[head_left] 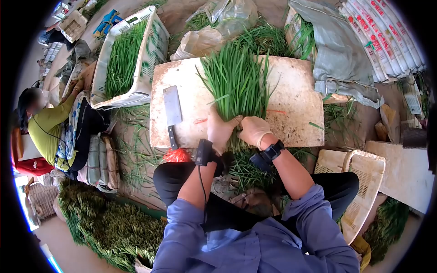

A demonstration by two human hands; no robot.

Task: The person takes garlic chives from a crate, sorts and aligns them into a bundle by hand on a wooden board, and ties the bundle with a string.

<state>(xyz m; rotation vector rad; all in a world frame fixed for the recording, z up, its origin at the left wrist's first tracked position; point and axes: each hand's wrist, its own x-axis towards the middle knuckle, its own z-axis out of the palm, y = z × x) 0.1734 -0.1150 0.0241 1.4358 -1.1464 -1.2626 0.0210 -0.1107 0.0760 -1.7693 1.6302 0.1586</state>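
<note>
A thick bunch of garlic chives lies on the low white board, leaf tips pointing away from me. My left hand is closed round the left side of its lower end. My right hand, which looks thinly gloved, is closed at the right side, its fingers meeting the left thumb. Short red ties lie on the board on both sides of the bunch. Left of my hands rests a cleaver with a black handle. A bundle of red strings hangs at the board's near edge.
A white crate of chives stands at the back left, and plastic bags lie behind the board. A grey cloth covers a container at the back right. An empty basket is beside my right knee. Another person sits at left.
</note>
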